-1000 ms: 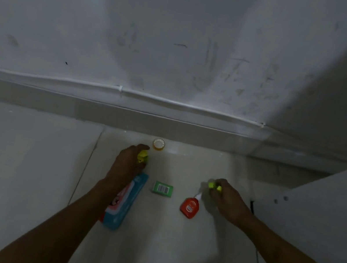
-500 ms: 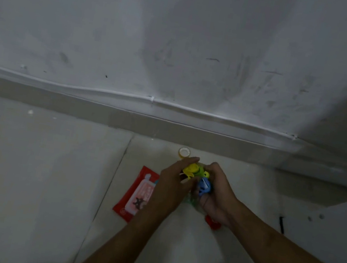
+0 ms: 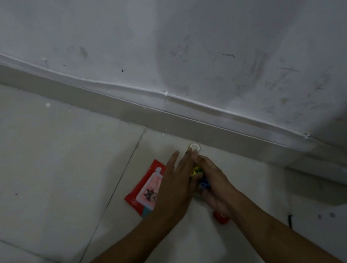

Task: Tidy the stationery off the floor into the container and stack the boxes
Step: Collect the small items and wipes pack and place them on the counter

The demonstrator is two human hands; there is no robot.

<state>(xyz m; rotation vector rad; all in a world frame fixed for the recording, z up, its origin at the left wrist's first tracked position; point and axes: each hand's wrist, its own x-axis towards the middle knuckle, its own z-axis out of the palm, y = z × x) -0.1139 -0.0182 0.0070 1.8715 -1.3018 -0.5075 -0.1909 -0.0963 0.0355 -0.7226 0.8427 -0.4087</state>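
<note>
Hands meet just right of centre in the head view, low in the frame. The left hand (image 3: 175, 185) lies flat with its fingers straight and together, pressed against the small items, its fingertips reaching toward 12 o'clock where a small tape roll (image 3: 194, 146) sits near the skirting. The right hand (image 3: 215, 189) is cupped, its fingers curled round a cluster of small yellow and blue pieces (image 3: 198, 175), too blurred to name.

A second ago the hands were well apart, each pinching a yellow piece on the floor; half a second ago they had come together. Now the left hand has let its piece go and flattened, so the pieces appear gathered into the right hand alone. The camera has also swung, moving the objects rightward in the frame.

At 9 o'clock from the hands a red packet (image 3: 146, 187) lies flat on the floor tile (image 3: 45, 166), partly under the left wrist. At 5 o'clock a red round item (image 3: 221, 218) shows beneath the right forearm. No container is in view.

My reading: the small stationery is consolidated for one carry, and the left hand is freed, perhaps for the tape roll. The packet and red item are not yet collected.
</note>
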